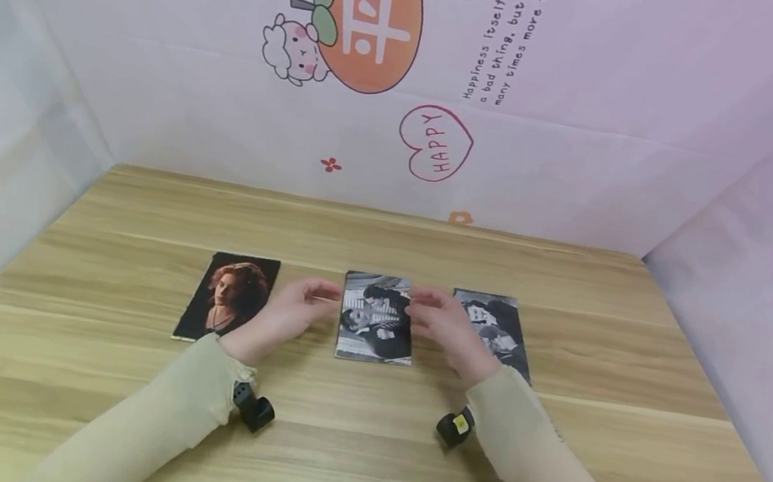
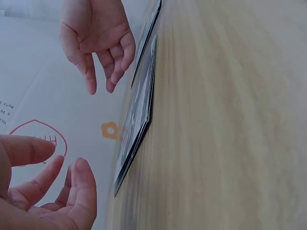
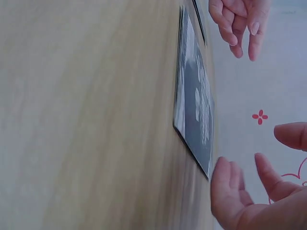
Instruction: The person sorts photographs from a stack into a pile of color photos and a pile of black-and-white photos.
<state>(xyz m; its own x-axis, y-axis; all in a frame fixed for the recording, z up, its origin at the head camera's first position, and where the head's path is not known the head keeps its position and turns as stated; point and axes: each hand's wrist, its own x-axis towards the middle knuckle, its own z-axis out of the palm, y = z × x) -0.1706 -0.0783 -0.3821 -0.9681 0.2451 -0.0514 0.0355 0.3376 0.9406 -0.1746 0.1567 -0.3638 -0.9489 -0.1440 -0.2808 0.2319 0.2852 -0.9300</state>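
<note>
The middle photograph [image 1: 377, 320], a black-and-white print, lies flat on the wooden desk [image 1: 355, 438] at the centre of a row of three. The left hand [image 1: 289, 312] hovers at its left edge and the right hand [image 1: 445, 324] at its right edge. Both hands are open, fingers loosely curved toward each other, and neither grips anything. In the wrist views the fingertips sit above the print, apart from its surface. The head view does not show whether any fingertip touches the print's edge.

A colour portrait photograph [image 1: 228, 299] lies on the desk to the left, well apart from the middle print. A second black-and-white photograph [image 1: 494, 330] lies just to the right, partly covered by the right hand and its sleeve.

A pink backdrop [image 1: 600, 140] with an orange cartoon fruit [image 1: 369, 17] and a "HAPPY" heart [image 1: 436, 143] stands behind the desk.
</note>
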